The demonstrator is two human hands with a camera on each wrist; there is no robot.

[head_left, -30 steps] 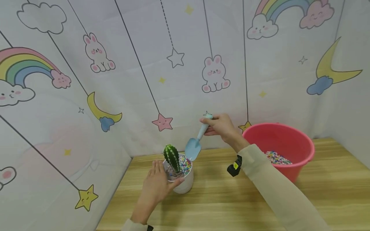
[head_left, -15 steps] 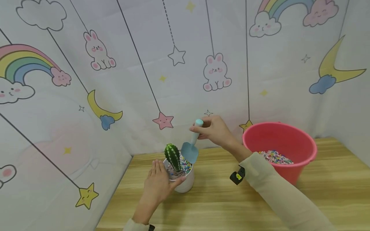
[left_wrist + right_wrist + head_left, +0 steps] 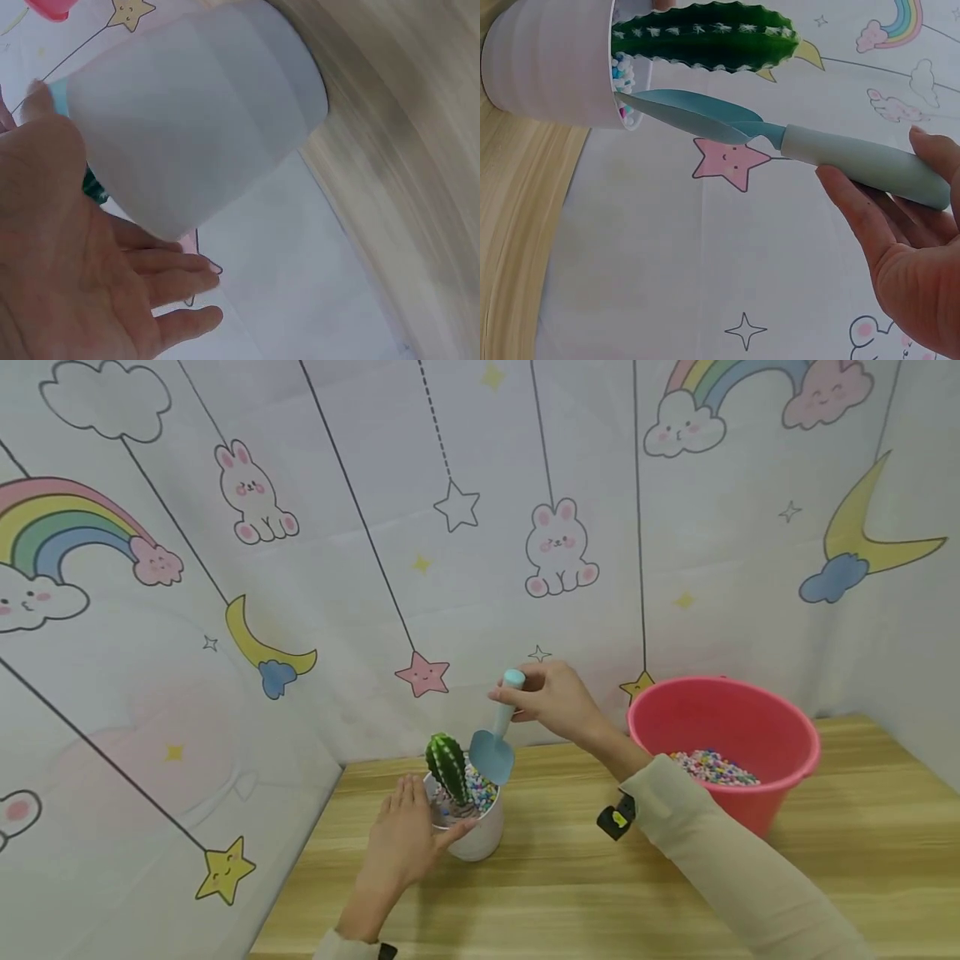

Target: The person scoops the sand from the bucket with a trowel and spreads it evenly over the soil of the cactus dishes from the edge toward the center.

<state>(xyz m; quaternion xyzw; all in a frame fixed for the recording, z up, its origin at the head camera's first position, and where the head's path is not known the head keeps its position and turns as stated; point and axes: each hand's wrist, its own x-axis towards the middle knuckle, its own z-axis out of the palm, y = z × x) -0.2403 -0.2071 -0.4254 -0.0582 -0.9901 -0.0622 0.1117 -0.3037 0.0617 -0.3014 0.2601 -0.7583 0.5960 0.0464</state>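
1. Your left hand (image 3: 401,837), fingers extended, rests against the white pot (image 3: 483,838) on the table (image 3: 585,893), probably steadying it and its cactus (image 3: 446,766).
2. Your right hand (image 3: 558,700) pinches the blue shovel (image 3: 492,757) by its handle, blade tilted down at the pot, likely keeping beads (image 3: 622,69) inside.
3. No writing or brands are readable.
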